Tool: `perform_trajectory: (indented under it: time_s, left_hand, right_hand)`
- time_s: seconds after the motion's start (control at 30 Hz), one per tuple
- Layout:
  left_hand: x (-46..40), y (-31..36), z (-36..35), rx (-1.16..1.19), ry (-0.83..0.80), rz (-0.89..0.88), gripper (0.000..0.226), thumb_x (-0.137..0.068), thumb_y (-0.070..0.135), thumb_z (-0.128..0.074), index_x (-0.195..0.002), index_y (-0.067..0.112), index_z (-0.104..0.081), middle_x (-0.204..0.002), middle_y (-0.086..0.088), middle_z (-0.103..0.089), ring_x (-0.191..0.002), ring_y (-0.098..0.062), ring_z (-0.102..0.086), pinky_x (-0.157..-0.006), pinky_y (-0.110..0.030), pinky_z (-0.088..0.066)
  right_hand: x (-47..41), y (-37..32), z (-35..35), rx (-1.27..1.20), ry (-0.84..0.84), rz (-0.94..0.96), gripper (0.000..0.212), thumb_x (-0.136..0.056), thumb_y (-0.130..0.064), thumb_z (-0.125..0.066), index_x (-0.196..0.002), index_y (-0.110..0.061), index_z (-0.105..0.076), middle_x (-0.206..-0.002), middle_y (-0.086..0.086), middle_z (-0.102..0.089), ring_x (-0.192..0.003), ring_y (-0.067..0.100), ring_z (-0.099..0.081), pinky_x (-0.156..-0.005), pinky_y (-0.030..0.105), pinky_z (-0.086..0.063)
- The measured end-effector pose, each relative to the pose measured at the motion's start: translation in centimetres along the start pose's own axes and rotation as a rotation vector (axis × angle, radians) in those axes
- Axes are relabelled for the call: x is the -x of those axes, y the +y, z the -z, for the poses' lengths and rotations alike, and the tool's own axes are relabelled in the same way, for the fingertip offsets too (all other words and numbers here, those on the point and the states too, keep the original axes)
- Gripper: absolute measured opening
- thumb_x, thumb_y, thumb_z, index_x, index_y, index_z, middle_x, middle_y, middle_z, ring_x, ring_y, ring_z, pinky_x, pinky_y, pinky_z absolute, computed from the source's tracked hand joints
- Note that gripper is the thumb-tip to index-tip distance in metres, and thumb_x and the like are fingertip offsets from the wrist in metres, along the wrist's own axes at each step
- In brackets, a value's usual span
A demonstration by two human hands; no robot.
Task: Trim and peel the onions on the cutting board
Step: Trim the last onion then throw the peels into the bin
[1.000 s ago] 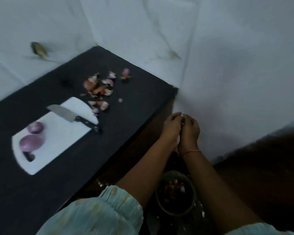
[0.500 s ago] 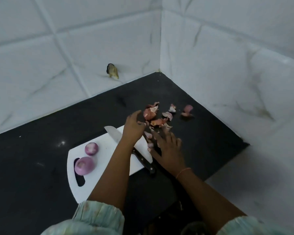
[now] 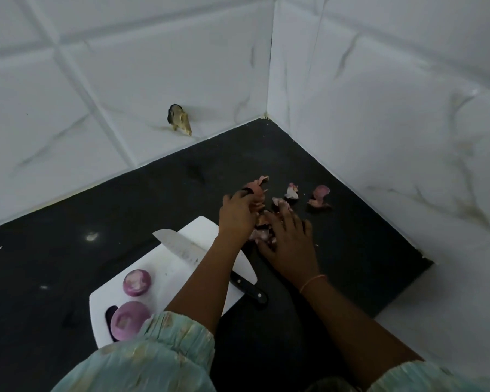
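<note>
Left hand curls round peels on the table; right hand lies flat, fingers spread, on more scraps.

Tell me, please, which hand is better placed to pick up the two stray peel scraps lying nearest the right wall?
The right hand, probably: its fingers point toward the stray scraps, while the left hand lies farther from them.

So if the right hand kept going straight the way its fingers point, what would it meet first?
Probably the onion peels right at the right hand's fingertips; beyond them, the white peel scrap, though depth is unclear.
</note>
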State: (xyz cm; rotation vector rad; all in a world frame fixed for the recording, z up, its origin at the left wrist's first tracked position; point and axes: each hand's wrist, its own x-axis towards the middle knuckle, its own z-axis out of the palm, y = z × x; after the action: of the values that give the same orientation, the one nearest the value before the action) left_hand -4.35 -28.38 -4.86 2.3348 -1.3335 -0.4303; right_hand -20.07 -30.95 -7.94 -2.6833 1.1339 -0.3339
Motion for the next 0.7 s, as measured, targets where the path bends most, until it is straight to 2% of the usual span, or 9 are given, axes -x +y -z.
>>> perform_trajectory:
  time_s: [0.13, 0.2, 0.27, 0.33, 0.4, 0.47, 0.57, 0.6, 0.7]
  left_hand:
    - [0.3, 0.3, -0.3, 0.122, 0.065, 0.023, 0.032, -0.093, 0.006, -0.057, -0.118, 0.022, -0.069, -0.139, -0.003, -0.052, -0.125, -0.023, -0.047, -0.100, -0.034, -0.043]
    - [0.6, 0.7, -0.5, 0.178, 0.072, 0.044, 0.027, -0.096, 0.010, -0.057, -0.116, 0.021, -0.070, -0.135, -0.004, -0.055, -0.117, -0.022, -0.055, -0.097, -0.031, -0.044]
    - [1.1, 0.9, -0.7, 0.181, 0.082, 0.050, 0.024, -0.097, 0.014, -0.058, -0.118, 0.018, -0.069, -0.132, -0.006, -0.057, -0.112, -0.022, -0.058, -0.092, -0.027, -0.043]
    - [1.6, 0.9, -1.0, 0.218, 0.123, 0.046, 0.022, -0.095, 0.015, -0.060, -0.114, 0.014, -0.071, -0.124, -0.007, -0.060, -0.107, -0.023, -0.059, -0.084, -0.022, -0.039]
    - [2.1, 0.7, -1.1, 0.289, 0.156, 0.054, 0.019, -0.094, 0.015, -0.063, -0.110, 0.013, -0.073, -0.116, -0.007, -0.063, -0.101, -0.022, -0.060, -0.078, -0.019, -0.037]
    - [2.3, 0.6, -1.1, 0.357, 0.155, 0.075, 0.017, -0.094, 0.017, -0.064, -0.108, 0.016, -0.073, -0.108, -0.003, -0.063, -0.094, -0.015, -0.059, -0.073, -0.013, -0.036]
    - [3.2, 1.3, -1.0, 0.464, 0.133, 0.093, 0.015, -0.095, 0.019, -0.062, -0.107, 0.023, -0.072, -0.108, 0.001, -0.064, -0.095, -0.009, -0.058, -0.083, -0.018, -0.044]
    - [3.6, 1.7, -1.1, 0.496, 0.141, 0.093, 0.015, -0.096, 0.020, -0.061, -0.105, 0.024, -0.072, -0.108, 0.002, -0.064, -0.097, -0.009, -0.058, -0.087, -0.022, -0.045]
    - [5.2, 3.6, -1.7, 0.560, 0.183, 0.067, 0.014, -0.096, 0.023, -0.059, -0.103, 0.025, -0.072, -0.106, 0.005, -0.066, -0.097, -0.008, -0.060, -0.090, -0.028, -0.048]
  right_hand:
    - [-0.5, -0.2, 0.6, 0.034, -0.003, 0.105, 0.048, -0.090, -0.049, -0.039, -0.132, -0.028, -0.050, -0.142, 0.004, -0.046, -0.125, 0.026, -0.043, -0.097, 0.044, -0.036]
    - [-0.5, -0.1, 0.5, -0.063, 0.010, 0.167, 0.036, -0.092, -0.034, -0.048, -0.125, -0.022, -0.056, -0.133, 0.005, -0.051, -0.112, 0.024, -0.047, -0.090, 0.037, -0.043]
    - [-0.4, 0.0, 0.2, -0.164, 0.023, 0.202, 0.025, -0.091, -0.017, -0.055, -0.115, -0.014, -0.060, -0.121, 0.008, -0.055, -0.101, 0.023, -0.050, -0.084, 0.036, -0.048]
    - [-0.2, 0.2, -0.1, -0.250, 0.049, 0.176, 0.014, -0.089, -0.007, -0.057, -0.101, -0.008, -0.063, -0.106, 0.010, -0.056, -0.091, 0.022, -0.052, -0.078, 0.035, -0.048]
    - [0.0, 0.5, -0.1, -0.339, 0.058, 0.107, 0.007, -0.087, -0.007, -0.055, -0.089, -0.006, -0.062, -0.096, 0.008, -0.053, -0.083, 0.019, -0.051, -0.073, 0.028, -0.043]
    - [0.0, 0.7, 0.5, -0.467, 0.082, 0.010, 0.007, -0.085, -0.005, -0.053, -0.083, -0.005, -0.060, -0.089, 0.007, -0.052, -0.078, 0.017, -0.050, -0.068, 0.023, -0.036]
    - [0.5, 0.4, 2.6, -0.736, 0.100, -0.242, 0.016, -0.090, 0.000, -0.051, -0.080, -0.008, -0.060, -0.080, 0.004, -0.058, -0.073, 0.015, -0.054, -0.064, 0.015, -0.039]
    - [0.4, 0.2, 3.5, -0.896, 0.085, -0.410, 0.019, -0.092, 0.000, -0.049, -0.079, -0.011, -0.059, -0.077, 0.003, -0.058, -0.068, 0.012, -0.054, -0.059, 0.012, -0.040]
    - [0.6, -0.1, 5.9, -1.675, 0.130, -0.926, 0.025, -0.093, 0.001, -0.042, -0.076, -0.012, -0.055, -0.072, 0.005, -0.054, -0.047, 0.007, -0.049, -0.040, 0.013, -0.038]
